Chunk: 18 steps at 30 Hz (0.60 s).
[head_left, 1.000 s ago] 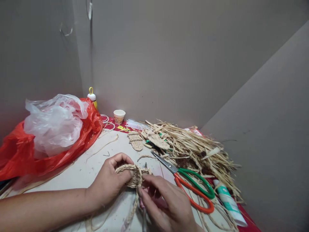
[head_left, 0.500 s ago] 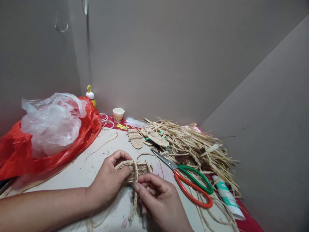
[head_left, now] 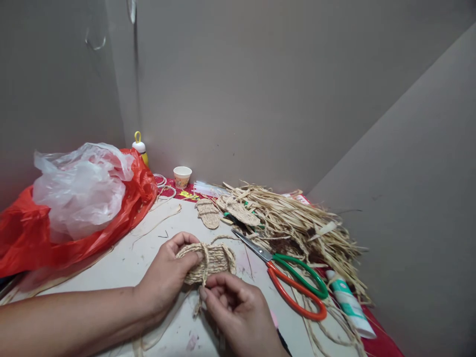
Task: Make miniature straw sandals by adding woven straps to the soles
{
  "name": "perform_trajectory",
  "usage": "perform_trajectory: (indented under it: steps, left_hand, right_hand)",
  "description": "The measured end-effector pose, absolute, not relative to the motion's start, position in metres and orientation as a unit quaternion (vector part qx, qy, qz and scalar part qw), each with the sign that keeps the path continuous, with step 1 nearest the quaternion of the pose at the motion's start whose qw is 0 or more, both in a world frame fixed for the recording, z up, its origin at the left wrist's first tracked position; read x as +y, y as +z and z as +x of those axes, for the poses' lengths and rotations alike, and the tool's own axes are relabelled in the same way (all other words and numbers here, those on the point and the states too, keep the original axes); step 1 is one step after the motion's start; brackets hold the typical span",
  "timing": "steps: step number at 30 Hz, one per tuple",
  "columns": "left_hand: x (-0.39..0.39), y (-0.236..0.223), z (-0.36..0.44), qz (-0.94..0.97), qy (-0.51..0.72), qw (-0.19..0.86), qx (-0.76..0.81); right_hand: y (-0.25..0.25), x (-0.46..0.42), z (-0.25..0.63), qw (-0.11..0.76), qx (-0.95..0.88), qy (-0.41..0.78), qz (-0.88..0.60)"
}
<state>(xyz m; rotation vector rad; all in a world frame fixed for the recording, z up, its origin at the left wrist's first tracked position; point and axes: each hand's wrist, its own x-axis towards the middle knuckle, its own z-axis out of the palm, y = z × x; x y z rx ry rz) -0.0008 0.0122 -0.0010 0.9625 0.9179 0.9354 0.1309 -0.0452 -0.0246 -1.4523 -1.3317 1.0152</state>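
My left hand (head_left: 165,280) grips the left end of a small woven straw sandal (head_left: 215,260) just above the white table (head_left: 122,267). A braided straw cord (head_left: 204,270) runs over the sandal's middle and down. My right hand (head_left: 238,310) is closed, its fingertips pinching that cord just below the sandal. The cord's loose tail hangs toward the table between my hands.
Green-and-orange scissors (head_left: 293,282) lie right of the sandal. A pile of dry straw (head_left: 297,223) with two finished sandals (head_left: 208,213) sits behind. A white-green tube (head_left: 349,302), a paper cup (head_left: 183,176), a yellow bottle (head_left: 140,147) and a red bag holding clear plastic (head_left: 78,203) surround the spot.
My right hand has drawn back toward me and down, pulling the cord tight over the sandal. The sandal has tilted so more of its woven face shows.
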Motion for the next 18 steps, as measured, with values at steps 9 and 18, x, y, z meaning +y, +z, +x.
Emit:
perform_trajectory:
  steps: [9,18]
  left_hand:
    - [0.0153,0.0021,0.0005,0.326,0.421,0.733,0.422]
    - [0.0119,0.0006,0.0021,0.292,0.429,0.749,0.412]
  right_hand:
    - [-0.0339,-0.0456,0.1316,0.447,-0.548,0.429,-0.562]
    - [-0.031,-0.0513,0.1364,0.483,-0.607,0.274,-0.569]
